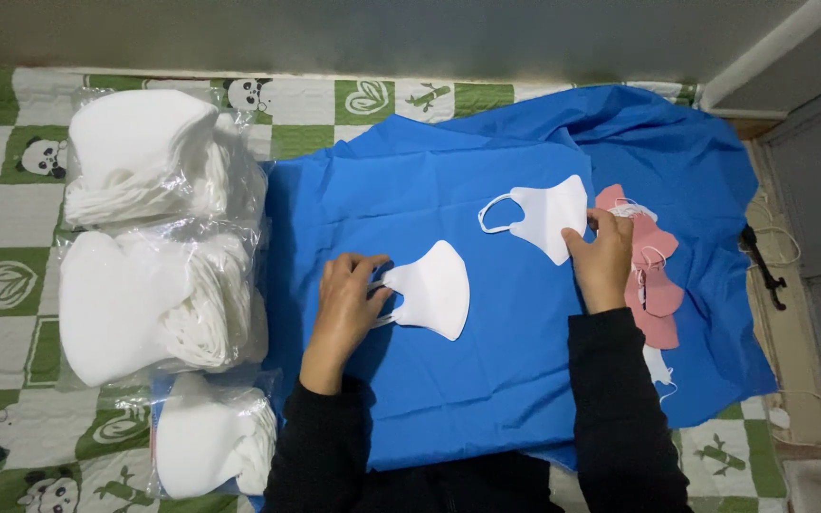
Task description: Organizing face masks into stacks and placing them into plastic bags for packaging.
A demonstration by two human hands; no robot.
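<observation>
A: Where are the hands on the blue cloth (448,380)?
B: Left hand (347,299) mid-cloth, fingers curled around the ear loop of a white mask (434,290). Right hand (602,258) towards the cloth's right side, fingertips pinching the edge of a second white mask (551,217), beside the pink masks (656,285)

A cloth (486,380) covers the frame's middle. On it, one face mask (434,290) lies centre, another (548,218) to its upper right, a mask pile (653,285) further right. Bagged mask stacks (159,275) line the left.
</observation>
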